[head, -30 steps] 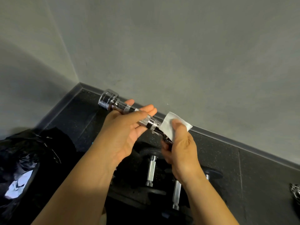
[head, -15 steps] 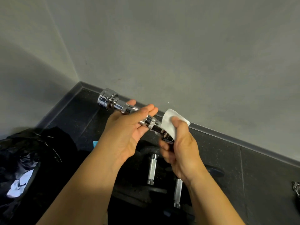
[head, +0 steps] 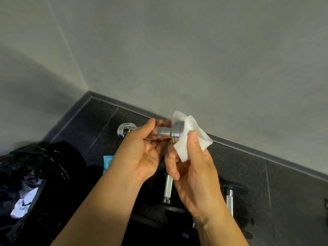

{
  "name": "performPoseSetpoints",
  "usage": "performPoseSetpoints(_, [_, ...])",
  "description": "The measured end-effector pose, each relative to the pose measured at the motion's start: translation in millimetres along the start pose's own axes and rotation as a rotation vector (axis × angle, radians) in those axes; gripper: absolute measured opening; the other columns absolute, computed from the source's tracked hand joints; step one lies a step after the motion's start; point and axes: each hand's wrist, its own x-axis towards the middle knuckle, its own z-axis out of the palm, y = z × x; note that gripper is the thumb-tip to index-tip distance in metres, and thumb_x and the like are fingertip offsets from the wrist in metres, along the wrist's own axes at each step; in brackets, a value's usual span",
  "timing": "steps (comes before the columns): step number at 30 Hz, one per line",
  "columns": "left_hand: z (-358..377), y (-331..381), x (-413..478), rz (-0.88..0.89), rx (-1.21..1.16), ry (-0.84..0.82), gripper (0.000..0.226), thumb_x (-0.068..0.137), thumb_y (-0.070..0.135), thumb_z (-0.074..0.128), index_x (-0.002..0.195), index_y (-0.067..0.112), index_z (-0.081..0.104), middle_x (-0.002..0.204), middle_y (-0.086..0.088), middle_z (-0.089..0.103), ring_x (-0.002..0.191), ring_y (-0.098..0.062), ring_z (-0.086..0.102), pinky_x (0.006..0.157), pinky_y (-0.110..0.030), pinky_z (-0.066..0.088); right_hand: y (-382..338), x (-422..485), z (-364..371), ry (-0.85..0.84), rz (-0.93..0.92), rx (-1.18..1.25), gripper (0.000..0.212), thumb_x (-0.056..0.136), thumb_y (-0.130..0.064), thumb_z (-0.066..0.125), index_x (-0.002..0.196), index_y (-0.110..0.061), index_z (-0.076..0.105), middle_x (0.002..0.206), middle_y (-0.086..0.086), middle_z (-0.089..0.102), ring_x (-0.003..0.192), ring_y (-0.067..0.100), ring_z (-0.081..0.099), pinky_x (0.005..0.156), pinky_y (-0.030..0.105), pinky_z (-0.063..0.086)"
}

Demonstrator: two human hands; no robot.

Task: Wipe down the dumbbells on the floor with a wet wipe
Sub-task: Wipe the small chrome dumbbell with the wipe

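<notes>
Gripping the shiny chrome dumbbell bar [head: 164,134] over the black floor dumbbells [head: 167,189], the left hand [head: 142,153] steadied it while the right hand [head: 192,169] pinched the white wet wipe [head: 190,141], which had slid from mid-shaft onto the right collar [head: 177,134], probably finishing that bar.

This was a corner of a workout room, whether in a home or a small gym could not be told. Beyond the hands, plain grey walls [head: 195,59] met a grey skirting board [head: 248,148] and a dark speckled tile floor [head: 292,183]. Below the left hand [head: 142,153] and the right hand [head: 193,167], black dumbbells [head: 167,189] with knurled steel grips lay on that floor. The left hand gripped a chrome dumbbell bar [head: 165,134]; the right pinched a white wipe [head: 181,148]. Left of the left hand sat a crumpled black plastic bag [head: 26,174].
</notes>
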Motion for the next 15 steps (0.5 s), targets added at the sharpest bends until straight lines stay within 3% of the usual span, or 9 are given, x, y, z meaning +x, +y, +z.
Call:
performPoseSetpoints(4, [2,-1,-2,-0.004,-0.032,-0.028,0.016,0.091,0.012,0.055,0.097,-0.001,0.062,0.083,-0.012,0.069,0.076,-0.019,0.070,0.070,-0.027,0.060,-14,9,-1,0.027,-0.002,-0.194,0.050,0.084,-0.055,0.050,0.094,-0.008,0.064,0.047,0.002,0.042,0.036,0.009,0.031,0.037,0.020,0.026])
performPoseSetpoints(6, [4,-2,-3,0.000,-0.042,-0.023,0.014,0.090,0.011,0.056,0.095,-0.001,0.062,0.086,-0.013,0.070,0.081,-0.020,0.072,0.070,-0.027,0.060,-22,15,0,0.054,0.041,-0.203,0.054,0.085,-0.058,0.047,0.093,-0.008,0.067,0.044,-0.004,0.042,0.032,0.005,0.028,0.034,0.017,0.020])
performPoseSetpoints(9, [7,-5,-3,0.010,-0.050,0.009,0.013,0.091,0.011,0.056,0.086,0.001,0.061,0.083,-0.012,0.070,0.080,-0.018,0.071,0.071,-0.027,0.060,-22,16,1,0.106,0.040,-0.135,0.054,0.087,-0.055,0.041,0.094,-0.010,0.071,0.043,-0.002,0.037,0.032,0.007,0.021,0.037,0.023,0.010])
performPoseSetpoints(12, [8,-7,-1,0.013,-0.032,0.026,0.014,0.092,0.011,0.054,0.085,0.002,0.061,0.076,-0.008,0.068,0.072,-0.016,0.070,0.067,-0.026,0.060,-11,7,0,0.129,0.017,-0.044,0.042,0.091,-0.052,0.044,0.084,-0.020,0.069,0.050,0.000,0.039,0.038,0.008,0.026,0.040,0.023,0.016])
performPoseSetpoints(15, [7,-8,1,0.006,-0.009,0.025,0.015,0.093,0.014,0.054,0.088,0.002,0.062,0.079,-0.010,0.068,0.078,-0.019,0.068,0.077,-0.028,0.057,-6,2,1,0.076,-0.039,-0.087,0.036,0.090,-0.049,0.048,0.085,-0.018,0.064,0.053,-0.003,0.045,0.041,0.008,0.030,0.040,0.019,0.024])
